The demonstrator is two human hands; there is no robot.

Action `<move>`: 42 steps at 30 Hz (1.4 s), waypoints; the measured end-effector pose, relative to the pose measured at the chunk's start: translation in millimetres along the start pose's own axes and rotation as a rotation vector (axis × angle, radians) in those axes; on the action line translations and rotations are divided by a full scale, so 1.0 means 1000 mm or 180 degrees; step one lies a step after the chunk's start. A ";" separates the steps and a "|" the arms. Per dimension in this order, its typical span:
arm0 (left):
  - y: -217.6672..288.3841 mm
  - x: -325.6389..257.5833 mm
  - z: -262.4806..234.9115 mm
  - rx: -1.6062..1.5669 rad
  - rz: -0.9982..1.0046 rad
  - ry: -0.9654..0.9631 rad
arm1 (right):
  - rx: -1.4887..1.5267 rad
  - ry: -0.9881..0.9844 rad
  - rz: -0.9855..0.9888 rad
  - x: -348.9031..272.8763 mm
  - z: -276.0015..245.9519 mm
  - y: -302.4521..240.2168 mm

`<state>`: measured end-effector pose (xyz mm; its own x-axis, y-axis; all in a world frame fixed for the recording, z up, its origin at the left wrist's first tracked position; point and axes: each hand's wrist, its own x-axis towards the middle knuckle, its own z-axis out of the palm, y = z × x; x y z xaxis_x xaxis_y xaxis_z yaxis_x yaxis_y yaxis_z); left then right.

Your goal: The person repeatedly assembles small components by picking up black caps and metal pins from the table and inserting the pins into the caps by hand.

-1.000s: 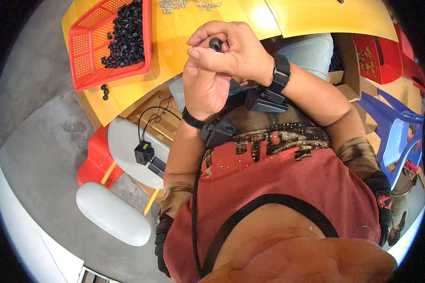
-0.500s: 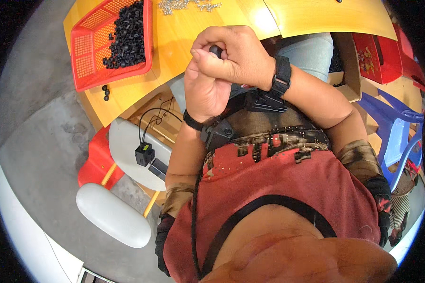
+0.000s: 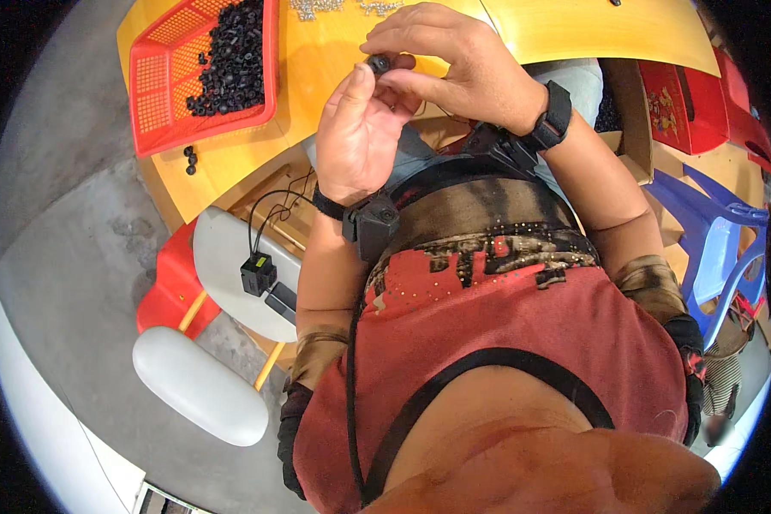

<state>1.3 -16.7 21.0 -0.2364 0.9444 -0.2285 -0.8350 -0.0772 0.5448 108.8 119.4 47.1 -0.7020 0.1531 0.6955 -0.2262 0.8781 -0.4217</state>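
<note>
Over the table edge, my two hands meet around a small black round part (image 3: 378, 63), which looks like a plastic or rubber knob. My left hand (image 3: 360, 141), palm up, pinches it by the thumb tip; the fingers behind are partly hidden. From the right, my right hand (image 3: 471, 64) reaches across with its thumb just below the part and its fingers curved over it, seemingly gripping it too. Many similar black parts (image 3: 231, 73) fill one side of a red plastic basket (image 3: 154, 103) to the left. A few more black parts (image 3: 190, 160) lie beside the basket, near the table edge.
Small shiny metal pieces (image 3: 317, 7) lie on the yellow table (image 3: 317, 43) at the back. On the right are a cardboard box (image 3: 632, 128), a red box (image 3: 690, 111) and a blue plastic chair (image 3: 702, 240). A grey-white seat (image 3: 223, 265) with a cabled black device (image 3: 259, 274) stands at left.
My right hand has loosened from its tight clasp over the left and shifted up and right. The black part now shows more. My left hand has moved slightly left.
</note>
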 end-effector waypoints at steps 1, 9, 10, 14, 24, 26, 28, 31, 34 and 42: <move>0.001 0.000 -0.001 -0.0001 0.0002 0.0009 | 0.0012 -0.0018 0.0042 0.000 0.001 0.001; 0.004 0.006 -0.001 0.0424 -0.0049 0.0175 | 0.0042 -0.0057 0.0093 -0.005 0.001 0.005; 0.003 0.007 0.002 0.0425 -0.0055 0.0176 | 0.0079 -0.0018 0.0170 -0.005 0.000 0.004; 0.002 0.007 0.003 0.0149 -0.0212 0.0178 | 0.0865 -0.0173 0.1268 0.000 -0.004 -0.007; -0.006 0.013 0.005 0.0228 -0.0290 0.0298 | 0.0170 -0.0468 0.1265 -0.010 -0.003 -0.004; -0.005 0.015 0.000 0.0136 -0.0455 0.0209 | 0.0165 -0.0565 0.1408 -0.007 -0.007 -0.005; -0.004 0.017 0.001 0.0297 -0.0663 0.0266 | 0.0131 -0.0650 0.1379 -0.006 -0.014 -0.001; -0.002 0.019 0.010 0.0279 -0.0682 0.0388 | -0.0012 -0.0626 0.1261 -0.005 -0.021 0.013; 0.002 0.019 0.009 0.0221 -0.0691 0.0416 | -0.0142 -0.0610 0.1494 0.009 -0.032 0.034; 0.002 0.014 -0.016 0.0026 -0.0572 0.0511 | 0.0697 0.0595 0.2558 0.086 -0.049 0.079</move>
<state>-11.7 -9.0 6.7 -0.1607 0.8798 -0.4473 -0.8669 0.0909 0.4902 63.5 224.1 101.6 -0.5864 0.7814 0.2133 0.1539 0.3661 -0.9178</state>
